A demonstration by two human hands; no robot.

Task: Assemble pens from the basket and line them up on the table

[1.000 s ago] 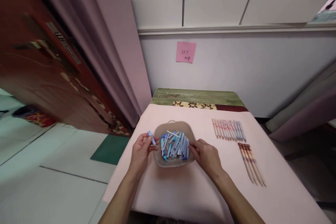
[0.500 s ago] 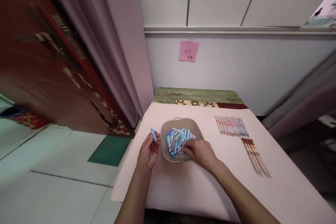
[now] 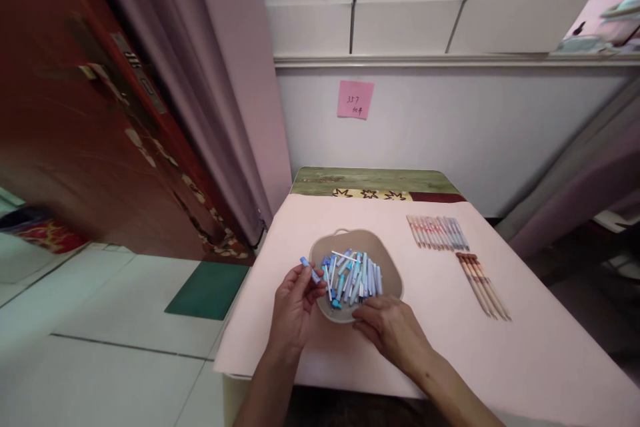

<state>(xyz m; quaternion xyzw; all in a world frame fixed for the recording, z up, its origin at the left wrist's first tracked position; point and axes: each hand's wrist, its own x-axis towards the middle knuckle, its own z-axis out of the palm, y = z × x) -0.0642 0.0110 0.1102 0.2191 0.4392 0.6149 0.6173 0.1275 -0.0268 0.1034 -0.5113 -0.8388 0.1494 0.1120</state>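
A beige plastic basin (image 3: pixel 393 273) on the table holds many loose pen parts (image 3: pixel 350 280) in blue, light blue, lilac and white. My left hand (image 3: pixel 293 310) is at its left rim, with thumb and fingers closed round a short blue pen barrel (image 3: pixel 310 269) that points up and to the left. My right hand (image 3: pixel 393 327) lies over the near right rim of the basin, fingers bent and pressed together. Whatever is between those fingertips, if anything, is hidden.
To the right lie a row of pale patterned pens (image 3: pixel 437 233) and, nearer, several brown-topped pens (image 3: pixel 483 287). A pink cloth (image 3: pixel 280 227) covers most of the table. Behind it is a wall with a pink note (image 3: pixel 355 99); a red door (image 3: pixel 100 147) stands left.
The basin has shifted a little right and nearer. My left hand has moved right to its rim with the blue barrel. My right hand has drawn back from the parts to the near rim.
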